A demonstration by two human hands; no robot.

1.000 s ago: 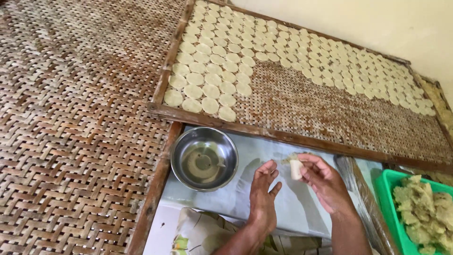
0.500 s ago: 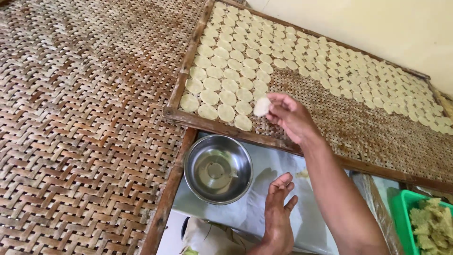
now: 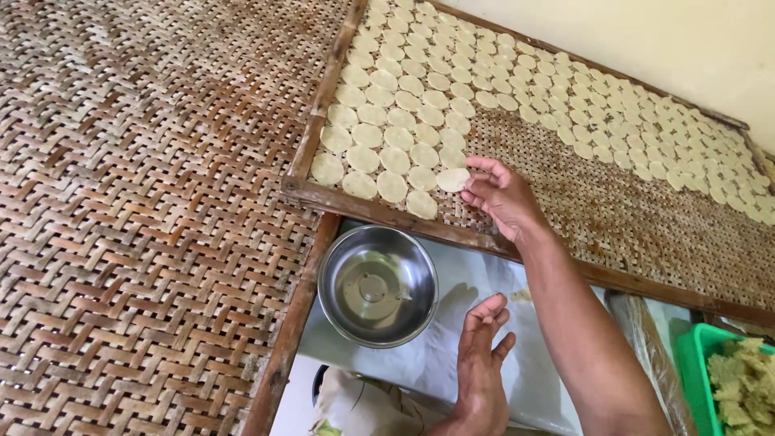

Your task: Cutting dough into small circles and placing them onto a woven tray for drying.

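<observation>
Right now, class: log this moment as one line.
right hand: fingers on pale round dough disc, woven bamboo tray | left hand: open, empty, beside round steel bowl

plain cream wall (image 3: 686, 48) behind — soft daylight, woven matting (image 3: 145, 202) left

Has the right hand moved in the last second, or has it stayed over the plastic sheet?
Yes. The right hand went from beside the steel bowl up over the wooden frame onto the woven tray, setting a pale disc down.

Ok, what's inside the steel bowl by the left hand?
The steel bowl looks nearly empty: only its shiny bottom with reflections shows, perhaps a thin film of liquid. The near wall's inside is hidden by the rim. The left hand hovers beside it.
</observation>
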